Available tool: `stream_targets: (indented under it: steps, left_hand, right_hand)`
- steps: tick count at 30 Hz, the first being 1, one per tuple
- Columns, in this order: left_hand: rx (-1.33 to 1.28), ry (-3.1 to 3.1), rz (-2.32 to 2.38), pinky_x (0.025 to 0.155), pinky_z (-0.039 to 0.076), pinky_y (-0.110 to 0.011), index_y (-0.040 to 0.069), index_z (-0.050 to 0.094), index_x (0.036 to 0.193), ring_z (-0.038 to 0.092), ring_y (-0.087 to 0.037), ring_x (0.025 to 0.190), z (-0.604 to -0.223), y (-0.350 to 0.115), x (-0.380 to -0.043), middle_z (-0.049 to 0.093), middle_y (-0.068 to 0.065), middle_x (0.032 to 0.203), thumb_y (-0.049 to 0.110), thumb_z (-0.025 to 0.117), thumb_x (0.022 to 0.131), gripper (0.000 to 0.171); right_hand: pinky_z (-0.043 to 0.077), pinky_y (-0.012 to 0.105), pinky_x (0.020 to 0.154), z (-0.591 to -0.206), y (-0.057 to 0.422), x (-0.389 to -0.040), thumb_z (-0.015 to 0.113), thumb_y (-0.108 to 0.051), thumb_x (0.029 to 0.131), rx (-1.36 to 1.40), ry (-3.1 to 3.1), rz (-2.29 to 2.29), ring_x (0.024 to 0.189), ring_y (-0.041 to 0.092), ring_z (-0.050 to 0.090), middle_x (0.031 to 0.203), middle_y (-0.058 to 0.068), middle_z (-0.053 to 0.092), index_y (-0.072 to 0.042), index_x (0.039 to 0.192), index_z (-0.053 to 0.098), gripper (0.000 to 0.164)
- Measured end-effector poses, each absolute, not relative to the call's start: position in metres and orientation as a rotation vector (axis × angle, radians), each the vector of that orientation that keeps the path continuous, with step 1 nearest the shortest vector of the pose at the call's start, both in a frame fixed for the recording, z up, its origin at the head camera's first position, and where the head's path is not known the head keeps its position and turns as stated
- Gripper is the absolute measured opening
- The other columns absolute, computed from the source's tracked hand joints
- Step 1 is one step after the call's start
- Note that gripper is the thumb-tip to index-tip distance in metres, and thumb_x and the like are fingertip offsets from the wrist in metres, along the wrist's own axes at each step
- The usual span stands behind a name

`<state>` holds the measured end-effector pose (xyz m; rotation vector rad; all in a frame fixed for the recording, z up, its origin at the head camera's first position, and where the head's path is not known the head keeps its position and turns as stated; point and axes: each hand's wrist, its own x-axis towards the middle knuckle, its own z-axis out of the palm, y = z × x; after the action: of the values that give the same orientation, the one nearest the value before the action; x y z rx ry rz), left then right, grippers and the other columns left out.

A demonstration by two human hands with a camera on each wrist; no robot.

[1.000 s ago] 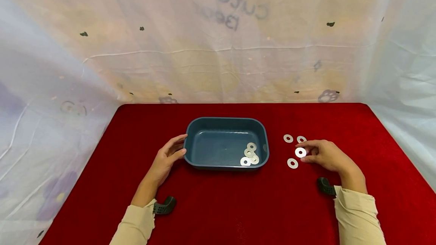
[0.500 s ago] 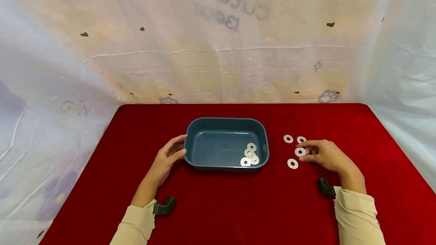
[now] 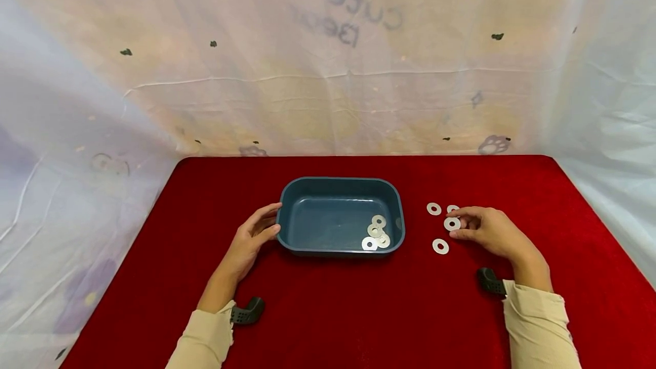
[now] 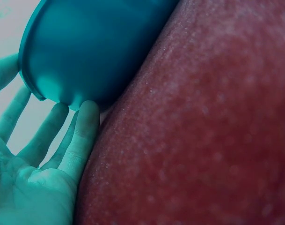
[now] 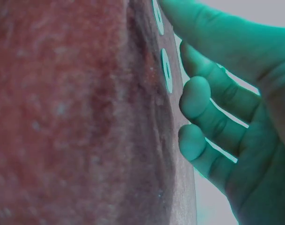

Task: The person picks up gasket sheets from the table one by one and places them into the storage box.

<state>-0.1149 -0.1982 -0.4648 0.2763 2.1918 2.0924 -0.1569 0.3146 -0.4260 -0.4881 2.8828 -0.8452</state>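
Note:
In the head view, a blue-grey plastic basin (image 3: 333, 215) stands mid-table with several flat metal washers (image 3: 376, 230) near its right end. My left hand (image 3: 251, 238) touches its left end; the left wrist view has the straight fingertips (image 4: 88, 115) against the outer wall. My right hand (image 3: 487, 232) pinches a washer (image 3: 446, 224) between thumb and index finger. Around it lie three more: one behind left (image 3: 429, 209), one in front (image 3: 434, 246), one behind (image 3: 450, 208) partly covered by the fingers. The right wrist view shows the other fingers (image 5: 194, 97) curled.
A red cloth (image 3: 328, 312) covers the table. Pale printed curtains (image 3: 328, 101) hang behind it and along both sides. A dark wrist mount (image 3: 248, 311) juts from the left sleeve, and another wrist mount (image 3: 489, 281) from the right.
The right hand has lifted or shifted slightly away toward the back with the pinched washer, now covering more of the washer behind. The left hand and the basin stay put.

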Motion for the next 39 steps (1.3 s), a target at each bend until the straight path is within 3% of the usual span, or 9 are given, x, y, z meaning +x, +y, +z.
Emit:
stream_targets:
  steps: [8,19,39]
  left_hand:
    - [0.271,2.194,2.091,0.091,0.053,-0.02,0.01,0.043,0.149,0.053,-0.013,0.124,-0.463,-0.198,-0.115,0.044,-0.016,0.147,0.016,0.059,0.101,0.051]
    - [0.287,2.199,2.092,0.091,0.053,-0.02,0.009,0.042,0.149,0.054,-0.01,0.123,-0.463,-0.197,-0.114,0.044,-0.017,0.147,0.014,0.058,0.101,0.051]
    - [0.293,2.201,2.099,0.091,0.053,-0.021,0.007,0.042,0.149,0.054,-0.013,0.123,-0.465,-0.198,-0.114,0.047,-0.014,0.143,0.013,0.057,0.101,0.051]
  right_hand:
    - [0.042,0.022,0.061,-0.422,0.314,-0.156,0.08,-0.029,0.084,-0.488,2.899,-0.882,0.067,0.003,0.049,0.081,-0.003,0.061,-0.011,0.117,0.072,0.038]
    - [0.043,0.022,0.059,-0.419,0.311,-0.156,0.079,-0.026,0.085,-0.518,2.926,-0.988,0.066,0.006,0.05,0.08,-0.003,0.059,-0.018,0.111,0.072,0.028]
    - [0.043,0.022,0.061,-0.41,0.305,-0.154,0.077,-0.031,0.088,-0.475,2.934,-0.988,0.07,0.01,0.051,0.082,-0.001,0.059,-0.018,0.116,0.07,0.032]
